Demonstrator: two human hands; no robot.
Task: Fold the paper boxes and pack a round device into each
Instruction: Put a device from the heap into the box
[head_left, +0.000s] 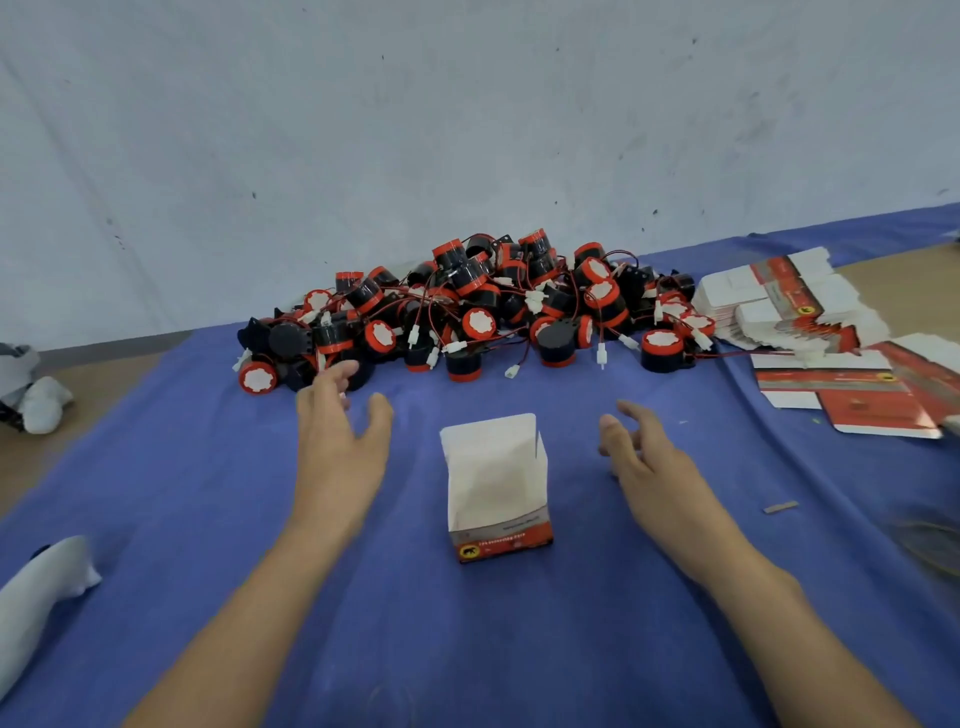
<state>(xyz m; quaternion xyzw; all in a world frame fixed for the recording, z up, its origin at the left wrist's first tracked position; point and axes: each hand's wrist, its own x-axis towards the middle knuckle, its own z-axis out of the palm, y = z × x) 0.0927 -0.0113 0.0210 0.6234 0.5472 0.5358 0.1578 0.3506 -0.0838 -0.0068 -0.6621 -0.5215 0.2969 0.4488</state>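
Blue cloth (467, 649): erected paper box (496, 488) stands upright, top open, between the hands | left hand (337, 431): fingers spread, empty, just short of device pile (467, 312) | right hand (639, 452): relaxed, empty | step: take one device, coil its lead, seat it flat before closing flaps.

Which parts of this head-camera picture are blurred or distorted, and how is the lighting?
In the head view, the open paper box and the pile of round devices look sharp; the lower right edge is smeared, softening the flat boxes there; the wide-angle lens tilts the far edge of the blue cloth; lighting is soft, without glare or hard shadows.
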